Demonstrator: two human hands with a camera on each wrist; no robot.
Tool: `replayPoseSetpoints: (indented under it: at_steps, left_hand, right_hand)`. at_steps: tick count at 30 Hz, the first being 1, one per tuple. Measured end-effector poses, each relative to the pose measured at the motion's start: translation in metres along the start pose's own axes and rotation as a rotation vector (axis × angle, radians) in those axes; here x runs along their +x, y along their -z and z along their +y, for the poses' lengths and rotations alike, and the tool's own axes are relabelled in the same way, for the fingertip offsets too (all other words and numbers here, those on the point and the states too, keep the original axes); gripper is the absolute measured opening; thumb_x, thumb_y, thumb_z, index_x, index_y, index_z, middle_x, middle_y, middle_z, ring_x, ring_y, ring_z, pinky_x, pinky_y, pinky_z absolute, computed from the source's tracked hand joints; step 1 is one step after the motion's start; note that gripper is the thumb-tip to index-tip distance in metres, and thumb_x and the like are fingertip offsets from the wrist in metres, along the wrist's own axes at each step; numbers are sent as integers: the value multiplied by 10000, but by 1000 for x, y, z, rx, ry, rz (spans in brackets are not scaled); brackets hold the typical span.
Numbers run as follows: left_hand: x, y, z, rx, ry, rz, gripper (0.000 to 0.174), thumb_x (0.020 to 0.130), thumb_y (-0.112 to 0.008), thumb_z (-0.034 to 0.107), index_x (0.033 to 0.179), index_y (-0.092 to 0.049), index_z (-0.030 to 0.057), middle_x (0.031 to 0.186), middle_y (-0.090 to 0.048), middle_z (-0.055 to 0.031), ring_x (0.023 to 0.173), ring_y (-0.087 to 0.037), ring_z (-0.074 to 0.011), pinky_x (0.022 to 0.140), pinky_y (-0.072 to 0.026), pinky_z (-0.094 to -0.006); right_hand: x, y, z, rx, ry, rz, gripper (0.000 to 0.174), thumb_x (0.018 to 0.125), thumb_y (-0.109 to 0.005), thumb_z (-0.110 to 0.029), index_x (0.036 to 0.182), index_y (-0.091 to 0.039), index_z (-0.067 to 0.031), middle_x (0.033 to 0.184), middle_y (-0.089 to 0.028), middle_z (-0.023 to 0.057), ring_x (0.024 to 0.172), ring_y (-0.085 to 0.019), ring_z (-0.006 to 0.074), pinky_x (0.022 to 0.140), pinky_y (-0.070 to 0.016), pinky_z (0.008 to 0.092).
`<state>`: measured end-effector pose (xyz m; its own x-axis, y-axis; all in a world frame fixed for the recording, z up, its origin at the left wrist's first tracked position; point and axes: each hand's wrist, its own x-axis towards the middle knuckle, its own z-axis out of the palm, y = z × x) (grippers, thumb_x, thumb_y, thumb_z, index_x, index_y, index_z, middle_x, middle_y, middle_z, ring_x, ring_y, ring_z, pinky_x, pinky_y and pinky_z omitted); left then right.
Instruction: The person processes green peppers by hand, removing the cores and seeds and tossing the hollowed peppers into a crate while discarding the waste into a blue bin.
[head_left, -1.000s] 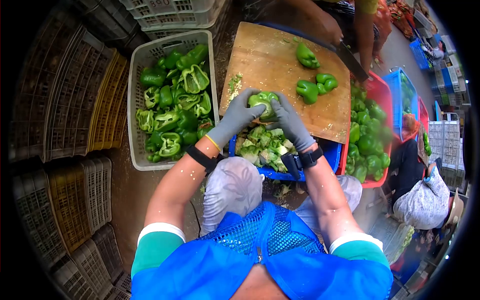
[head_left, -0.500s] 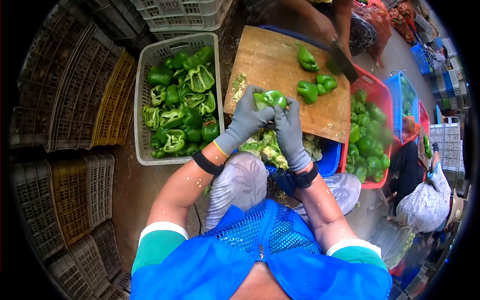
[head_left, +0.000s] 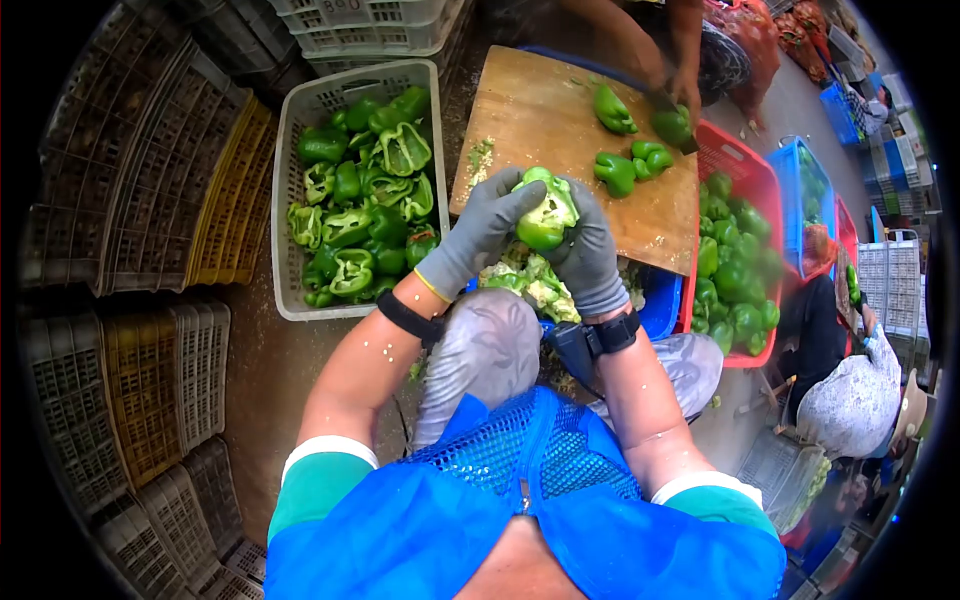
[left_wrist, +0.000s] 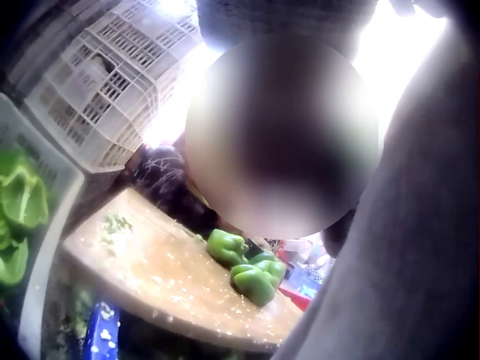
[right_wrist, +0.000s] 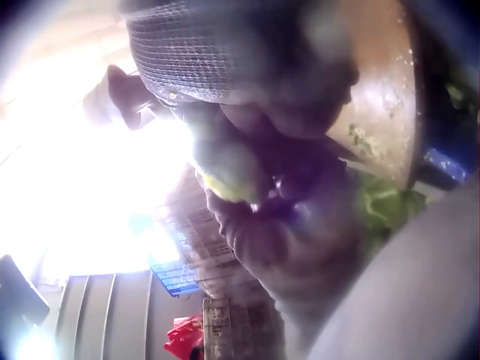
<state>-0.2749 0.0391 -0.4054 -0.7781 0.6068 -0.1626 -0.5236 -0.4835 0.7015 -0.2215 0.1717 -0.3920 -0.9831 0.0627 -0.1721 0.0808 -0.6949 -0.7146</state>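
Note:
In the head view both grey-gloved hands hold one green pepper (head_left: 545, 212) over the near edge of the wooden board (head_left: 540, 110). The left hand (head_left: 485, 225) grips its left side, thumb across the top; the right hand (head_left: 590, 255) curls round its right side. Pale inner flesh shows on the pepper's upper face. Below the hands, pepper scraps (head_left: 535, 280) fill a blue container (head_left: 660, 300). The right wrist view shows part of the pepper (right_wrist: 232, 184) between gloved fingers, dim and blurred. Gloves block much of both wrist views.
At left stands a grey crate (head_left: 287, 250) of opened peppers. Whole peppers (head_left: 617, 172) lie on the board. Across it another person's hands (head_left: 685, 90) hold a knife and a pepper. A red crate (head_left: 770, 180) of peppers is at right, stacked crates (head_left: 150, 390) far left.
The pepper between the hands has been turned, with more pale inside facing up. The right hand has closed further round it. The other person's knife now meets a pepper at the board's far corner.

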Motion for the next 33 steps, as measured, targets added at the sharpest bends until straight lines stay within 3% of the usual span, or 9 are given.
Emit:
replayPoseSetpoints:
  at_steps: [6, 9, 13, 18, 23, 26, 27, 31, 33]
  left_hand:
    - [-2, 15, -2, -42, 252, -144, 421, 850, -709, 250, 1158, -547, 13, 1038, -641, -74, 896, -655, -157, 803, -547, -299]
    - [2, 19, -6, 50, 231, -137, 414, 843, -710, 203, 1169, -534, 17, 1056, -628, -74, 926, -636, -157, 801, -539, -297]
    - [1, 13, -9, 846, -272, -57, 432, 812, -664, 113, 1203, -495, 44, 1060, -588, -74, 962, -568, -134, 782, -507, -277]
    - [-10, 3, -2, 1029, -139, -38, 418, 759, -664, 101, 1144, -509, 52, 890, -612, -98, 763, -593, -144, 687, -498, -286]
    - [-3, 3, -32, 1173, -236, 131, 343, 735, -635, 123, 1035, -500, 25, 802, -606, -189, 680, -623, -302, 642, -495, -359]
    - [-3, -3, -34, 1122, -265, 210, 306, 744, -612, 131, 1002, -495, 15, 801, -599, -230, 718, -616, -374, 640, -487, -387]
    - [-5, -4, -32, 1127, -296, 201, 328, 729, -633, 140, 994, -491, 8, 756, -590, -205, 697, -624, -322, 635, -487, -387]
    - [-17, -13, -14, 965, -85, 31, 296, 748, -649, 149, 971, -506, 18, 716, -577, -101, 601, -573, -167, 539, -456, -312]
    - [-25, -26, -2, 807, 64, -85, 269, 764, -651, 154, 957, -513, 26, 708, -564, -42, 570, -529, -93, 493, -427, -257]
  right_hand:
    - [-9, 17, -11, 16, -224, -38, 304, 959, -459, -279, 1116, -564, -40, 1013, -622, 59, 887, -623, 137, 766, -535, 274]
    - [-7, 29, -4, -265, -50, 37, 289, 961, -484, -253, 1107, -567, -18, 986, -598, 45, 845, -569, 91, 722, -491, 237]
    - [-21, 18, 14, -705, 289, 234, 309, 971, -508, -262, 1119, -553, 5, 997, -591, 52, 901, -534, 109, 815, -445, 248]
    - [-39, 9, 22, -1079, 454, 313, 316, 977, -507, -284, 1155, -537, -25, 951, -618, 122, 855, -560, 148, 783, -468, 301]
    - [-45, 6, 11, -1338, 418, 344, 315, 946, -535, -324, 1119, -562, -62, 816, -627, 212, 737, -641, 352, 649, -485, 388]
    - [-40, -1, 3, -1270, 463, 313, 295, 950, -529, -316, 1108, -569, -69, 768, -599, 199, 697, -636, 295, 625, -476, 380]
    - [-40, 3, 0, -1256, 394, 312, 282, 946, -539, -300, 1095, -583, -65, 771, -613, 135, 673, -621, 192, 606, -475, 313]
    - [-41, 12, -27, -511, 20, 25, 270, 945, -526, -246, 1090, -587, -26, 956, -621, 20, 766, -586, 75, 633, -468, 193]
    - [-41, 21, -44, -391, -156, -57, 320, 956, -480, -264, 1109, -569, 2, 998, -616, 59, 883, -595, 106, 756, -491, 245]
